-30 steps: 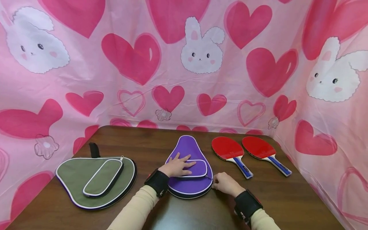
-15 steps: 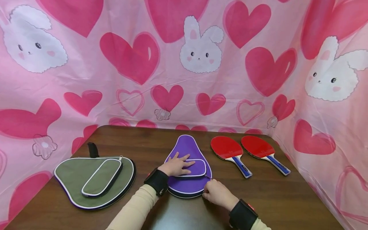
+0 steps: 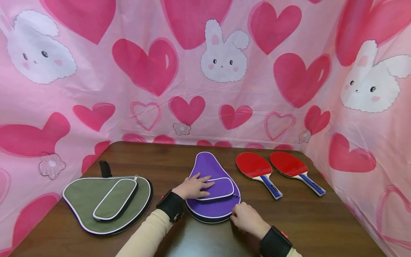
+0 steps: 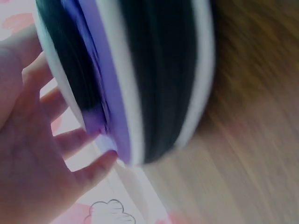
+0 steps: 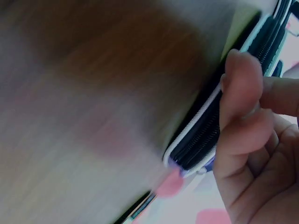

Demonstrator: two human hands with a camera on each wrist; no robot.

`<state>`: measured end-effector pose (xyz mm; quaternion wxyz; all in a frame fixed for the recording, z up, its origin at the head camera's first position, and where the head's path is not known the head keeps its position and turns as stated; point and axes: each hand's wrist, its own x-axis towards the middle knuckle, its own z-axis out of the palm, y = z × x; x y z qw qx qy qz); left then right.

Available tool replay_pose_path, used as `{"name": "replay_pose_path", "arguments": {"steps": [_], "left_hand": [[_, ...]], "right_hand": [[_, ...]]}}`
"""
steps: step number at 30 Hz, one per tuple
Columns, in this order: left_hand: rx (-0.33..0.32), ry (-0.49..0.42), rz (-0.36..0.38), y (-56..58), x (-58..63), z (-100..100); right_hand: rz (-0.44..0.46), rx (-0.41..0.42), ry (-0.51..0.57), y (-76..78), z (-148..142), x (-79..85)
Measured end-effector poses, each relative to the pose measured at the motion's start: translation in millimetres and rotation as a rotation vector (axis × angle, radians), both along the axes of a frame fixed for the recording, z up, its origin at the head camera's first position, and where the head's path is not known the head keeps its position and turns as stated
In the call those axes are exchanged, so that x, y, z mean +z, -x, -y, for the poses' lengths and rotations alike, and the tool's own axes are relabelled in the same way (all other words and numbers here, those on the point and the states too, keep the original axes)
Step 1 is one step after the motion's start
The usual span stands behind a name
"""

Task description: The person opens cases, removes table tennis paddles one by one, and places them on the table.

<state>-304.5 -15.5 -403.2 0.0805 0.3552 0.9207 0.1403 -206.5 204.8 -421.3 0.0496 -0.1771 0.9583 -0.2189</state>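
A purple paddle case (image 3: 207, 166) with white piping and a front pocket lies at the middle of the table, its narrow end away from me. My left hand (image 3: 192, 188) rests on the pocket with fingers spread; the left wrist view shows them against the case's dark side band (image 4: 161, 79). At the lower right edge, my right hand (image 3: 248, 218) has thumb and fingers curled together in a pinch beside the zipper (image 5: 198, 142). The zipper pull they appear to grip is hidden behind the fingertips.
An olive-green paddle case (image 3: 85, 200) with a pocket and a black strap (image 3: 105, 169) lies at the left. Two red table tennis paddles, one nearer the middle (image 3: 253, 165) and one farther right (image 3: 289, 164), lie at the right. A pink heart-patterned curtain (image 3: 192, 85) surrounds the wooden table (image 3: 308, 221).
My right hand has moved along the case's edge from its right side toward the bottom, then slightly back right. The purple case has turned a little, and my left hand has shifted slightly left.
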Motion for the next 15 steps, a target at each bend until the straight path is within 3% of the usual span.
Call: {"name": "replay_pose_path", "arguments": {"steps": [7,15], "left_hand": [[-0.025,0.000,-0.068,-10.9,-1.9,9.4],[-0.066,-0.003,-0.134,-19.2,-2.2,11.7]], "right_hand": [[-0.039,-0.163,-0.072,11.2,-22.6,4.1],[-0.172,-0.223,-0.133,33.4,-33.2,1.0]]}}
